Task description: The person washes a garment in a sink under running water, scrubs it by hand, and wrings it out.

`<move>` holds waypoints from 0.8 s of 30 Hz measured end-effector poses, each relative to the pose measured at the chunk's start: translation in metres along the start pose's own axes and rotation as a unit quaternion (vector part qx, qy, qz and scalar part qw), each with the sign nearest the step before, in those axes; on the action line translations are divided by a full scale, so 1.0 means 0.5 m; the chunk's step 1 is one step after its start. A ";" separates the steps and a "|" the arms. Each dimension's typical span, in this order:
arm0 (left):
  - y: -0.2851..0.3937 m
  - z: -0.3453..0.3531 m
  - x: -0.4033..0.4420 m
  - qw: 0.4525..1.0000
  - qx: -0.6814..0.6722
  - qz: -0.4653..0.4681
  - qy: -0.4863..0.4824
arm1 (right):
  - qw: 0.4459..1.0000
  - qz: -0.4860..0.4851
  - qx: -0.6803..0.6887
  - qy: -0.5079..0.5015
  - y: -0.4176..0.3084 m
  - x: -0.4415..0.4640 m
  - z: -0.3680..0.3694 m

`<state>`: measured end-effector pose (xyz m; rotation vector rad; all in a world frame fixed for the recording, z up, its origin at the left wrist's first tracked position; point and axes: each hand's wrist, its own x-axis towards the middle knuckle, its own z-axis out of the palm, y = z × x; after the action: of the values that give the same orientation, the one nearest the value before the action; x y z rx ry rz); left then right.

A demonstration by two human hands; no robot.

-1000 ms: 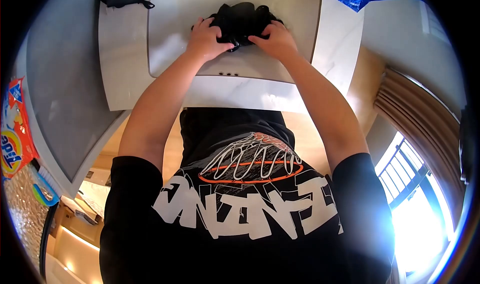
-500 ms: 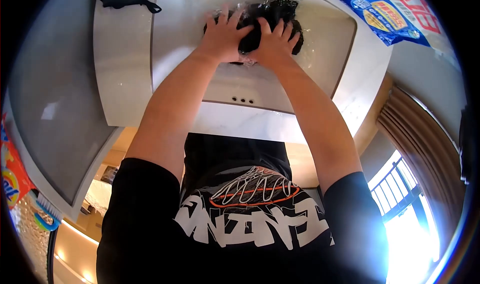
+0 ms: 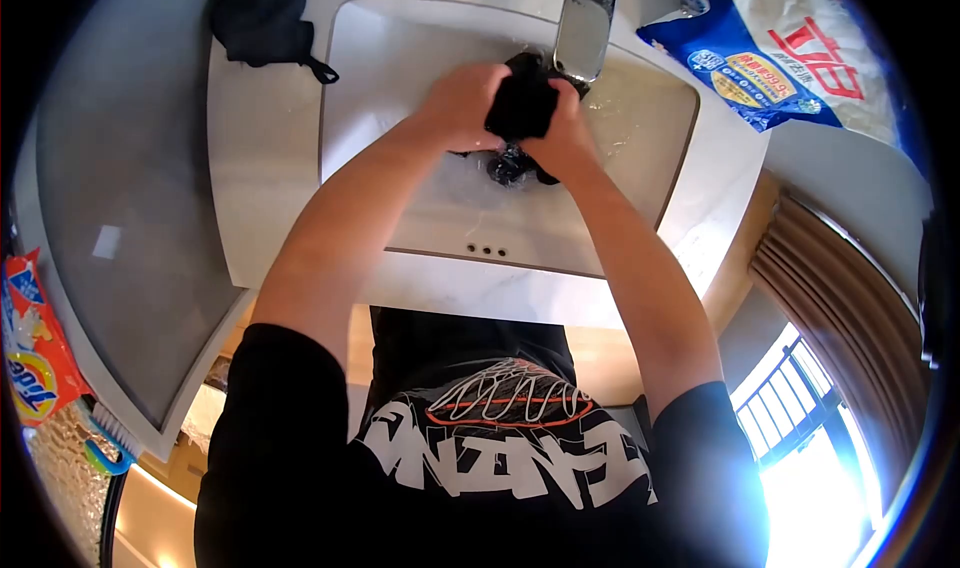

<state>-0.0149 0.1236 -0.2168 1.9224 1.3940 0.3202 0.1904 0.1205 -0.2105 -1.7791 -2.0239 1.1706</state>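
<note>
A wet black cloth (image 3: 523,103) is bunched between my two hands, just below the faucet (image 3: 588,23). My left hand (image 3: 466,106) is closed on its left side, fingers partly hidden behind it. On the other side my right hand (image 3: 566,136) grips the cloth, thumb near the top edge. The cloth's lower folds hang into water in the white sink (image 3: 420,223), where small bubbles and splashes show.
Another black cloth item with a loop (image 3: 262,18) lies on the counter at left. A blue and white bag (image 3: 790,63) rests at right. Far left are an orange Tide packet (image 3: 40,348) and a brush (image 3: 110,433). A curtain (image 3: 835,288) hangs at right.
My hands were spread flat, pressing the cloth down in the sink; now they have gathered it up and hold it from both sides. The view has tilted, showing more of the faucet.
</note>
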 end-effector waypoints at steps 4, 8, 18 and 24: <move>0.025 -0.015 -0.092 0.947 0.172 -0.167 0.214 | 0.990 0.091 0.043 0.097 0.019 -0.072 -0.028; 0.078 -0.025 -0.084 0.800 -0.436 -0.396 0.117 | 0.886 0.364 0.279 0.067 -0.070 -0.044 -0.057; 0.020 0.027 0.011 0.882 -0.359 -0.081 0.296 | 0.987 0.000 0.113 0.116 -0.032 0.040 -0.022; 0.043 0.023 -0.067 0.991 -0.117 -0.007 0.066 | 0.974 -0.101 -0.198 -0.048 -0.033 -0.055 -0.021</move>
<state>-0.0058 0.0855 -0.2033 1.7243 1.3868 0.5861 0.1917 0.1004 -0.1833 -1.6436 -2.5698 0.8522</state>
